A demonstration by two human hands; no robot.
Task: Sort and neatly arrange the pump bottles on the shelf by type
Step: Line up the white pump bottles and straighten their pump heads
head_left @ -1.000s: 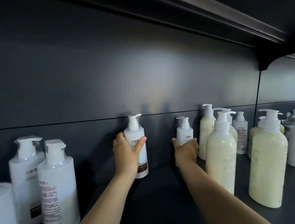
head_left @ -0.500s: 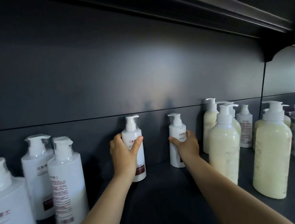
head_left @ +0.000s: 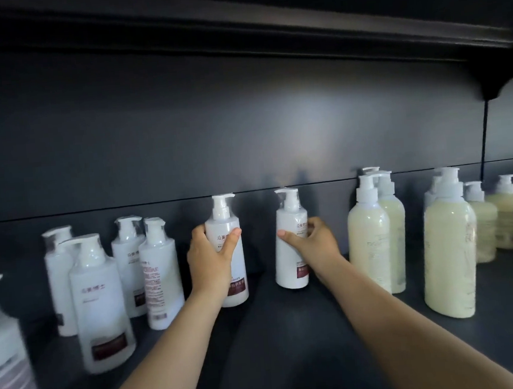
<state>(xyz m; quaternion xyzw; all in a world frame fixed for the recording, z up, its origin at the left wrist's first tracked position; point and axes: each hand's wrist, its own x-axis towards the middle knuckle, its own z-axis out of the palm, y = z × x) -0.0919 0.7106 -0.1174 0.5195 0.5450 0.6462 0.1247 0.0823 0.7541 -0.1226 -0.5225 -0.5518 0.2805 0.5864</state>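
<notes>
With white plastic pump bottles (head_left: 160, 272) grouped left and cream-yellow ones (head_left: 449, 256) right, the left hand (head_left: 209, 259) and right hand (head_left: 317, 244) each grip one stray white bottle mid-shelf (head_left: 290, 329), sorting nearly done.

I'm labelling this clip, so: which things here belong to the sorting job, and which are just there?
Job: left hand gripping a white bottle; right hand gripping a second white bottle; white group at left; cream bottles at right; shelf.
Just there: back panel; overhang above.
</notes>
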